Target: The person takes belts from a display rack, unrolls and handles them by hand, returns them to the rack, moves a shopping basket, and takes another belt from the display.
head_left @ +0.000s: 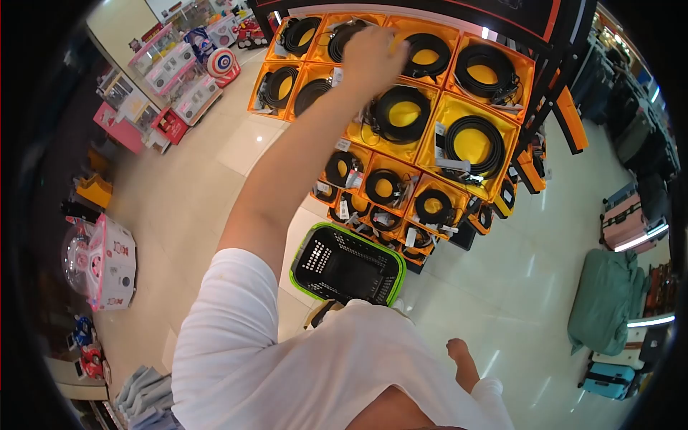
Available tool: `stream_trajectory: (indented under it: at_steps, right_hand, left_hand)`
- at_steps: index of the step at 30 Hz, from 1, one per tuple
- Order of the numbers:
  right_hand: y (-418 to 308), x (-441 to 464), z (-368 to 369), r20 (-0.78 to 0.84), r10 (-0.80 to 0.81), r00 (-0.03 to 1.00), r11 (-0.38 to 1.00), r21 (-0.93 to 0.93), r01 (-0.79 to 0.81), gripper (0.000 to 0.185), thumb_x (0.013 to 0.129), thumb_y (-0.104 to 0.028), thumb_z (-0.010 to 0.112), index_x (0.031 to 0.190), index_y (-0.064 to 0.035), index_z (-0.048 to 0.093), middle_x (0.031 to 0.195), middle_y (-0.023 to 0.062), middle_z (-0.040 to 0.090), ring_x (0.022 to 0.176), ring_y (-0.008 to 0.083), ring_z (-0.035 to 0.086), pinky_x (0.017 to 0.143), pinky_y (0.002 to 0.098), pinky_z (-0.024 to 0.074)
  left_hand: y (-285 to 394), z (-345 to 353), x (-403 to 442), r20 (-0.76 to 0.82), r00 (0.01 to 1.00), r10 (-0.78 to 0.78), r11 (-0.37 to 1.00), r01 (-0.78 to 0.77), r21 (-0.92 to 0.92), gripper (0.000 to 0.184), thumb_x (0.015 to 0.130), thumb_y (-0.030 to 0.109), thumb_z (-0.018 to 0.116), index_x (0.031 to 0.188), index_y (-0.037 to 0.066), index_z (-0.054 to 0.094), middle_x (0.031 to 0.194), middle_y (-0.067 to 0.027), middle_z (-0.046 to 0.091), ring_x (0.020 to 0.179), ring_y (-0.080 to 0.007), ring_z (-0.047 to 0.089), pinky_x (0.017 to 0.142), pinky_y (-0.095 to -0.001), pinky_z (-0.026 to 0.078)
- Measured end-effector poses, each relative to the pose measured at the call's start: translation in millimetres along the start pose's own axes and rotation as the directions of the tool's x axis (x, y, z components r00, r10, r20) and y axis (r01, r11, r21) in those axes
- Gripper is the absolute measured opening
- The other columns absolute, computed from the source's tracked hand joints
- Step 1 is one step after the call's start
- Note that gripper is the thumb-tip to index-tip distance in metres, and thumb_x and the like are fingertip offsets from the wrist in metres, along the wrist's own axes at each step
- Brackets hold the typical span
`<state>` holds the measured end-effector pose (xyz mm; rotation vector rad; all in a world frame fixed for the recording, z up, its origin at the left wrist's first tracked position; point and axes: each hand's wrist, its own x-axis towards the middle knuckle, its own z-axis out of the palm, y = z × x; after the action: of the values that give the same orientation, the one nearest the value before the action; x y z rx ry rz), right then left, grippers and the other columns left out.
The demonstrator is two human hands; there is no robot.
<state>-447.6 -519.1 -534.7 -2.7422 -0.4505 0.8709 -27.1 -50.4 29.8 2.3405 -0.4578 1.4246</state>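
My left hand (373, 59) is stretched out over the top rows of the display, fingers apart, with nothing visible in it. Just beside its fingers lie a coiled black belt (337, 44) and another coiled belt (446, 63), each in an orange box lined with yellow cloth. Below my wrist, a larger coiled belt (428, 118) rests in its own box. Buckles and white tags show on several coils. My right hand (457, 350) hangs low at my side, fingers curled in, away from the display.
A black shopping basket (304, 283) with a green rim stands on the floor before me, against the stepped display. Orange bracket arms (570, 122) stick out from its black frame. Suitcases (622, 221) line the right side; toy machines (118, 265) stand on the left.
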Motion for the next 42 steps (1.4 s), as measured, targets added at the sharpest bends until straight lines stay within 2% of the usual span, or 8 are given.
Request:
stream_trajectory:
  at_steps: [9, 15, 18, 20, 26, 35, 37, 42]
  right_hand:
    - [-71.0, -40.9, 32.8, 0.240, 0.175, 0.955, 0.975, -0.176, -0.135, 0.020, 0.072, -0.016, 0.068, 0.091, -0.0095, 0.069, 0.102, 0.0090, 0.067, 0.100, 0.0267, 0.062, 0.084, 0.0393, 0.0513]
    - [-177.9, -70.8, 42.4, 0.273, 0.658, 0.702, 0.188, 0.843, -0.504, 0.025, 0.073, -0.021, 0.070, 0.095, -0.0080, 0.068, 0.109, 0.0097, 0.065, 0.100, 0.0262, 0.061, 0.085, 0.0395, 0.0509]
    - [-225.1, -98.6, 73.3, 0.182, 0.649, 0.739, 0.376, 0.768, -0.519, 0.011, 0.078, -0.014, 0.064, 0.088, -0.0108, 0.068, 0.096, 0.0011, 0.067, 0.098, 0.0195, 0.062, 0.080, 0.0360, 0.0516]
    - [-233.2, -121.2, 124.4, -0.100, 0.150, 0.984, 0.987, -0.047, -0.156, 0.021, 0.080, -0.021, 0.066, 0.096, -0.0069, 0.067, 0.107, 0.0103, 0.066, 0.098, 0.0248, 0.063, 0.082, 0.0360, 0.0525]
    - [-316.6, -145.9, 142.5, 0.408, 0.333, 0.850, 0.924, 0.037, -0.380, 0.021, 0.076, -0.019, 0.070, 0.094, -0.0086, 0.068, 0.099, 0.0083, 0.068, 0.098, 0.0244, 0.064, 0.084, 0.0373, 0.0524]
    - [-240.4, -118.6, 132.9, 0.071, 0.319, 0.945, 0.945, -0.104, -0.311, 0.030, 0.078, -0.017, 0.066, 0.107, -0.0076, 0.065, 0.112, 0.0025, 0.065, 0.104, 0.0185, 0.060, 0.088, 0.0326, 0.0494]
    - [-262.8, -115.1, 55.0, 0.355, 0.767, 0.535, -0.096, 0.887, -0.451, 0.030, 0.083, -0.014, 0.059, 0.110, -0.0018, 0.063, 0.106, 0.0077, 0.066, 0.086, 0.0192, 0.065, 0.070, 0.0320, 0.0535]
    - [-214.9, -100.4, 35.4, 0.184, 0.731, 0.657, 0.119, 0.914, -0.388, 0.029, 0.087, -0.007, 0.051, 0.113, 0.0016, 0.060, 0.095, 0.0117, 0.066, 0.071, 0.0194, 0.064, 0.058, 0.0308, 0.0520]
  left_hand:
    - [-128.3, -26.2, 8.8, 0.292, 0.900, -0.323, 0.879, 0.171, 0.445, 0.049, 0.084, 0.044, 0.060, 0.111, 0.003, 0.061, 0.106, -0.0161, 0.064, 0.097, -0.0305, 0.063, 0.083, -0.0424, 0.051]
    - [-139.0, -10.6, 22.3, 0.498, 0.825, -0.266, 0.940, 0.107, 0.324, 0.050, 0.084, 0.044, 0.061, 0.110, 0.002, 0.060, 0.102, -0.0152, 0.068, 0.094, -0.0307, 0.066, 0.078, -0.0421, 0.052]
    - [-131.4, -7.3, 26.0, 0.511, 0.799, -0.317, 0.942, 0.203, 0.267, 0.047, 0.082, 0.033, 0.060, 0.112, -0.002, 0.056, 0.102, -0.0188, 0.067, 0.095, -0.0335, 0.066, 0.079, -0.0428, 0.052]
    - [-136.9, 1.4, 27.0, 0.518, 0.794, -0.317, 0.944, 0.210, 0.256, 0.045, 0.081, 0.030, 0.059, 0.112, -0.002, 0.055, 0.102, -0.0196, 0.067, 0.095, -0.0340, 0.066, 0.080, -0.0430, 0.052]
    - [-140.9, 7.2, 29.1, 0.508, 0.781, -0.363, 0.932, 0.295, 0.212, 0.039, 0.081, 0.021, 0.058, 0.112, -0.001, 0.054, 0.103, -0.0231, 0.066, 0.098, -0.0379, 0.064, 0.084, -0.0440, 0.050]
    - [-148.3, 1.2, 35.5, 0.414, 0.872, -0.262, 0.965, 0.234, 0.118, 0.041, 0.079, 0.024, 0.060, 0.111, -0.001, 0.055, 0.102, -0.0243, 0.065, 0.098, -0.0386, 0.063, 0.086, -0.0456, 0.049]
    - [-145.2, -13.5, 38.9, 0.384, 0.888, -0.252, 0.967, 0.222, 0.122, 0.043, 0.078, 0.025, 0.060, 0.113, 0.000, 0.055, 0.102, -0.0252, 0.065, 0.100, -0.0389, 0.062, 0.086, -0.0460, 0.048]
    - [-139.3, -38.2, 38.9, 0.309, 0.915, -0.260, 0.965, 0.233, 0.123, 0.045, 0.077, 0.029, 0.061, 0.116, 0.008, 0.056, 0.099, -0.0235, 0.066, 0.096, -0.0402, 0.063, 0.085, -0.0479, 0.049]
